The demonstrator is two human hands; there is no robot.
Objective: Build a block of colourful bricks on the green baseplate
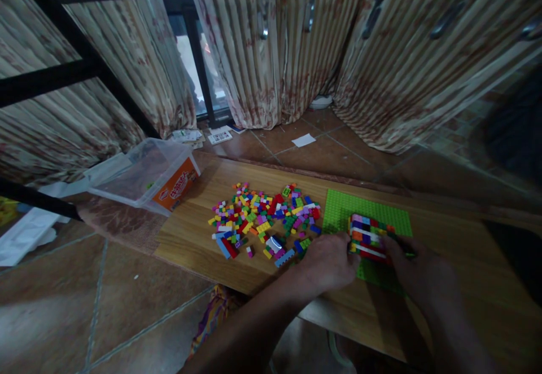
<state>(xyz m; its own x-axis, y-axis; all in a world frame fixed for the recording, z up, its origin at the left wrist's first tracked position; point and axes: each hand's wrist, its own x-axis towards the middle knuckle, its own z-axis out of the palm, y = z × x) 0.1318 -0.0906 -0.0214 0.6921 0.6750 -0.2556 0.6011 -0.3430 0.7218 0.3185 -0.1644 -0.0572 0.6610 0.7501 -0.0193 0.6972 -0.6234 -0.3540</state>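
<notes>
A multicoloured block of joined toy bricks (367,236) sits over the green baseplate (339,207), toward the right of the wooden table. My left hand (331,264) is closed at the block's left edge, fingertips against it. On the other side my right hand (417,264) grips the block's right edge, with fingers bent around it. Whether the block is fixed to the baseplate or lifted off it I cannot tell. To the left of my left hand lies a loose pile of small bricks (262,226) in many colours.
A clear plastic tub (139,179) with an orange label stands at the table's left end. A dark flat object (514,253) lies at the right end. Papers (220,136) rest on the tiled floor beyond the wooden table (190,236), near striped curtains (271,64).
</notes>
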